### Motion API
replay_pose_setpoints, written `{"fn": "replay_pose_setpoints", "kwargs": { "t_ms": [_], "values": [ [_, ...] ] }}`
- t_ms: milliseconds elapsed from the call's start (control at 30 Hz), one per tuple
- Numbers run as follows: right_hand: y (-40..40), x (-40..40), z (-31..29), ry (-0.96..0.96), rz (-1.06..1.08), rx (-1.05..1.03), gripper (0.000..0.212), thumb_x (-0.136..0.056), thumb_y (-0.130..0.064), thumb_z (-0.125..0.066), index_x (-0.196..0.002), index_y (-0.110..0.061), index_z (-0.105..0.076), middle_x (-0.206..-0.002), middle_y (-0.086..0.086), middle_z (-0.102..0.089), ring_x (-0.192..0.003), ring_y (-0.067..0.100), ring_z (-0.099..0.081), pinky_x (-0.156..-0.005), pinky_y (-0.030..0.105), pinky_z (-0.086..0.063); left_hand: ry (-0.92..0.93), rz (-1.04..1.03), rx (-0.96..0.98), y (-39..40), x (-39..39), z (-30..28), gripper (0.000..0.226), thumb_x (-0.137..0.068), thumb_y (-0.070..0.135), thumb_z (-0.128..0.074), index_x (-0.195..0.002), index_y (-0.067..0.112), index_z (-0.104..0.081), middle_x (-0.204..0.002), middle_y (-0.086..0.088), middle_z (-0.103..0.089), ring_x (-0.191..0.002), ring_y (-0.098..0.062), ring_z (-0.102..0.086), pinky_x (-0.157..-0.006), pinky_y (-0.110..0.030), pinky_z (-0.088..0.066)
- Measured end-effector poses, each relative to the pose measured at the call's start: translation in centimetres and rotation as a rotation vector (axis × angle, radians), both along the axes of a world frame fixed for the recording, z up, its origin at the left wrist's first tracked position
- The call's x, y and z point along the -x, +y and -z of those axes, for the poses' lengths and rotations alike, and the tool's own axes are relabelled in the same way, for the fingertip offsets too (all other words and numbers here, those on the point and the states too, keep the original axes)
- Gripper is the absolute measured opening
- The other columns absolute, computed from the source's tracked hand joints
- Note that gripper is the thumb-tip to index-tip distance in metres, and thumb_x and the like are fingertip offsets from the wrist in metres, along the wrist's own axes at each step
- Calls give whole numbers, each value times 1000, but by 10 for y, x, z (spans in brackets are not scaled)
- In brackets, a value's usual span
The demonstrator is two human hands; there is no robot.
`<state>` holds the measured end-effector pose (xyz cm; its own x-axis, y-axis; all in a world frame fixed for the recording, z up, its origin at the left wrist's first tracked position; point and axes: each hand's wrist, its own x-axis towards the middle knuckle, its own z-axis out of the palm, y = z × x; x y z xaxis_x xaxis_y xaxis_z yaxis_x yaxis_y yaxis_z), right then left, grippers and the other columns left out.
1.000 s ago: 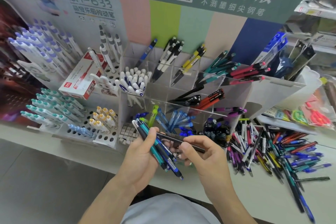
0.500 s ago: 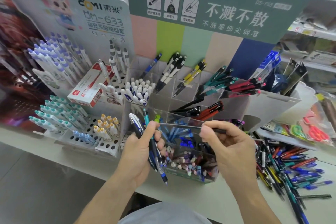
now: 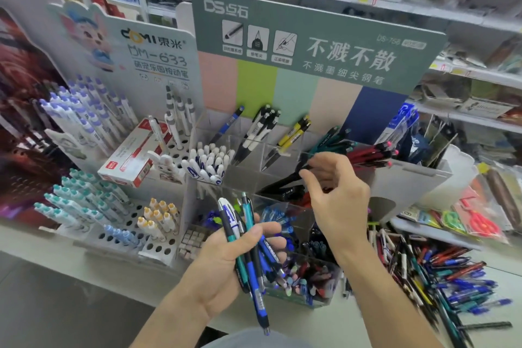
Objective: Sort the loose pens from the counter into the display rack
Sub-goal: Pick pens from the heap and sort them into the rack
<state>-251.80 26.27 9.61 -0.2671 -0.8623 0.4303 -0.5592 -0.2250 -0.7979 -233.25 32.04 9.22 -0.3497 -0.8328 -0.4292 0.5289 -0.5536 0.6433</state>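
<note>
Broad pale desk (image 3: 118, 268) spanning the lower view, carrying a clear compartmented display rack (image 3: 285, 147) at centre under a green header card (image 3: 310, 45). At 9 o'clock of the rack, a white peg stand (image 3: 118, 237) filled with capped pens. At 4 o'clock, a sprawling pile of loose pens (image 3: 435, 268) in blue, red, teal and black, lying on the desk just beside the rack. Left hand (image 3: 226, 265) at 6 o'clock, grip closed round a bundle of pens (image 3: 248, 251), thumb across the barrels, tips pointing down. Right hand (image 3: 336, 195) raised at the rack's middle row, thumb and forefinger pinching the top of a black pen (image 3: 282, 182) slanting into the compartment of black pens, remaining fingers loosely curled.
</note>
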Motion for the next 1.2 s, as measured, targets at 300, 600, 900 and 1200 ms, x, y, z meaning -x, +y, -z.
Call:
{"fn": "replay_pose_setpoints", "kwargs": {
  "t_ms": [300,600,900,1200],
  "values": [
    [34,-11,-8,-122,-330,-322,21,-91,-22,-74,-111,-28,-71,-87,-9,-69,-78,11,-67,-70,24,-54,-27,66,21,2,6,15,32,-93,10,-60,-122,-4,-56,-87,-17,-58,-71,-27,-59,-68,-40,-56],
    [33,1,2,-28,-479,-588,18,-90,-30,-75,-105,-33,-64,-88,-11,-70,-71,15,-65,-69,29,-57,89,265,-89,6,13,22,29,-88,8,-63,-115,-3,-63,-94,-19,-53,-80,-33,-58,-77,-49,-53],
    [39,8,6,75,-592,-697,8,-89,-27,-76,-96,-29,-74,-82,-7,-73,-68,14,-68,-65,25,-57,-43,343,-49,12,13,34,43,-92,17,-66,-127,-5,-55,-99,-22,-62,-89,-37,-63,-86,-50,-55],
    [43,21,12,70,-611,-830,12,-88,-30,-78,-92,-25,-68,-86,-3,-73,-76,14,-68,-77,35,-59,123,382,-208,19,11,45,65,-101,55,-34,-129,3,-61,-103,-21,-55,-90,-37,-57,-93,-57,-46]
  ]
}}
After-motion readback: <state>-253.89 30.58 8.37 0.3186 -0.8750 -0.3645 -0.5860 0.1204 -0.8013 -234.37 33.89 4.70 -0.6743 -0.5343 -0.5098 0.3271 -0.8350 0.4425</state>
